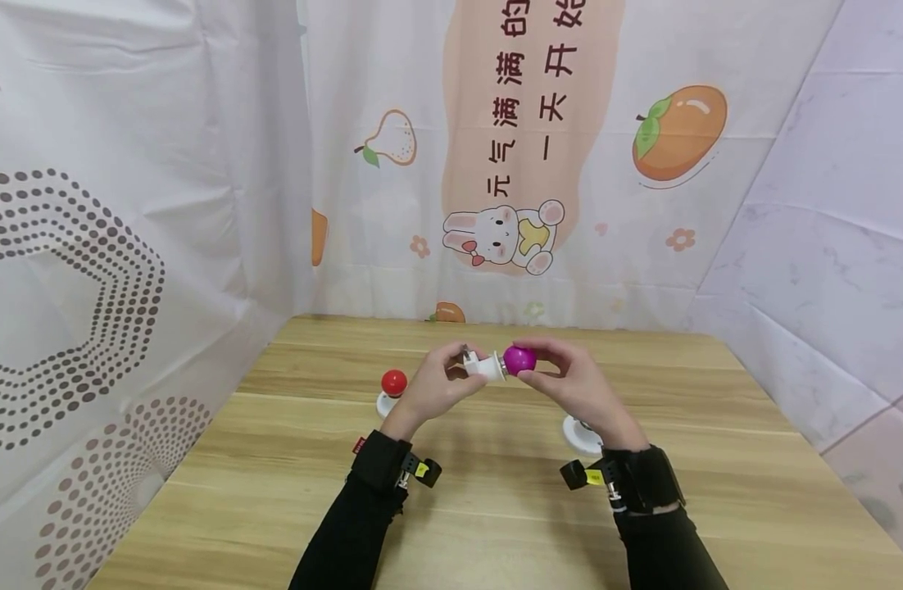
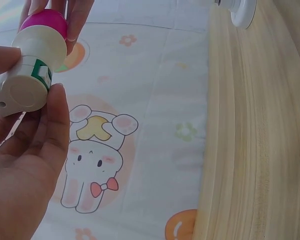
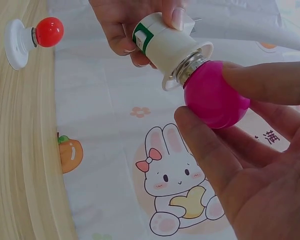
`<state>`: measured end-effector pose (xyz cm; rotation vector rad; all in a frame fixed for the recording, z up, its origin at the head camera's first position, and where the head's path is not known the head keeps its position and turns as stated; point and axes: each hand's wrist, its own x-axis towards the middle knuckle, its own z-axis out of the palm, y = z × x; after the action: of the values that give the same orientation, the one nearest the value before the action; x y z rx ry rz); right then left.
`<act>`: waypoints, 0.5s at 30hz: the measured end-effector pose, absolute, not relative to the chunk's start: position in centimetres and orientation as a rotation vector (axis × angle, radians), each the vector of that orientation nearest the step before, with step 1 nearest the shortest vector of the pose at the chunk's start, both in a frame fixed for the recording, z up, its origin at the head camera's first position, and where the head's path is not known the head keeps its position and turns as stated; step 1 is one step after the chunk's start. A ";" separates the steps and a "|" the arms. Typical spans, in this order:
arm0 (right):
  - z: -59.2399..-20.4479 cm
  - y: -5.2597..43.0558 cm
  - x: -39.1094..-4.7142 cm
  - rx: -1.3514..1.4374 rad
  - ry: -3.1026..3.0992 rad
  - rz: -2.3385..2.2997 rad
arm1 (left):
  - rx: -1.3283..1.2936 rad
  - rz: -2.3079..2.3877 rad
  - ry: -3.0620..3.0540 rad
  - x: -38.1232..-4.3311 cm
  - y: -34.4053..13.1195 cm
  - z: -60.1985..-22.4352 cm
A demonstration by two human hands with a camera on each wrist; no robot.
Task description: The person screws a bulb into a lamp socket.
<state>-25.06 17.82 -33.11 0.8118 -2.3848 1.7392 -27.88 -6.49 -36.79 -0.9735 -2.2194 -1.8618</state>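
My left hand (image 1: 431,392) holds a white plug-in lamp socket (image 3: 162,42) with a green-edged switch on its side. Metal prongs stick out at the socket's back end in the right wrist view. Between thumb and fingers, my right hand (image 1: 580,393) grips a magenta light bulb (image 3: 215,97) by its round end. The bulb's silver screw base (image 3: 189,69) meets the socket's flared mouth, and part of its thread shows outside. Both hands are raised above the table, and bulb and socket lie roughly in line.
Left of my left hand, a red bulb (image 1: 394,383) sits in a round white lamp holder (image 1: 384,405) on the wooden table (image 1: 488,524). Another white round base (image 1: 580,438) stands by my right wrist, partly hidden. A printed curtain (image 1: 378,213) hangs behind the table.
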 end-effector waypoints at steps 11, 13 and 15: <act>-33.1 17.9 -24.9 0.753 -2.438 1.725 | -0.971 -1.866 -2.222 -27.7 -6.4 -36.7; -33.1 18.0 -25.0 0.730 -2.457 1.716 | -0.972 -1.869 -2.220 -27.8 -6.4 -36.7; -33.2 18.0 -25.0 0.706 -2.474 1.711 | -0.975 -1.872 -2.217 -27.9 -6.4 -36.7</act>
<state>-25.04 18.02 -33.17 0.7062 -2.4736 1.7112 -27.86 -6.39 -36.72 -0.9750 -2.2169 -1.8717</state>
